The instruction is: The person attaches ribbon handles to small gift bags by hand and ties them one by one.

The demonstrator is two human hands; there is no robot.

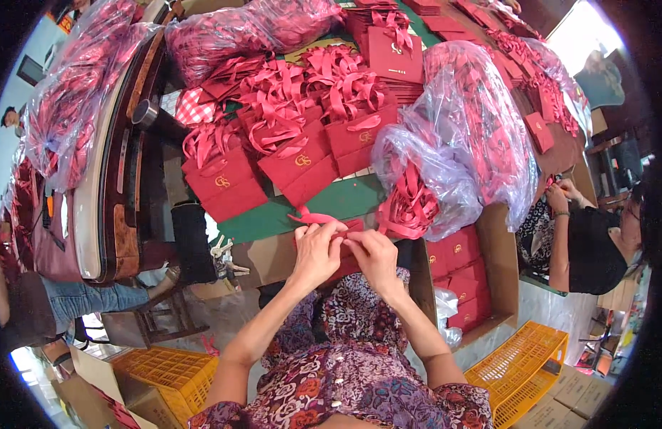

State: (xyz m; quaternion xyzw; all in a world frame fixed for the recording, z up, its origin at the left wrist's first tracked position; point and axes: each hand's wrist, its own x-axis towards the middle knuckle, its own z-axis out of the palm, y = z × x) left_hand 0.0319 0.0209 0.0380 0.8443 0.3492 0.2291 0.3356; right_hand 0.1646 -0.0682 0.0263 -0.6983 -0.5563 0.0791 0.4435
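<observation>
Between my two hands, at the near edge of the green tabletop (pixel 263 219), is a small red paper gift bag (pixel 349 267). My left hand (pixel 316 252) is closed on its upper left part, fingers bent. Thumb and fingers of my right hand (pixel 374 257) pinch its upper edge; the fingertips of both hands nearly meet. A pink ribbon (pixel 314 217) lies just beyond my left fingers. Close to my right hand, a bundle of pink ribbons (pixel 411 206) spills from a clear plastic bag (pixel 449 193). Stacks of red gift bags (pixel 297 166) with ribbon handles lie ahead.
Right of my lap stands an open cardboard box (pixel 501 250) with red bags in it. Orange plastic crates (pixel 520 368) stand low on both sides. Keys (pixel 222 250) hang at the table's left edge, near a dark cylindrical cup (pixel 146 114). Co-workers sit at left and right.
</observation>
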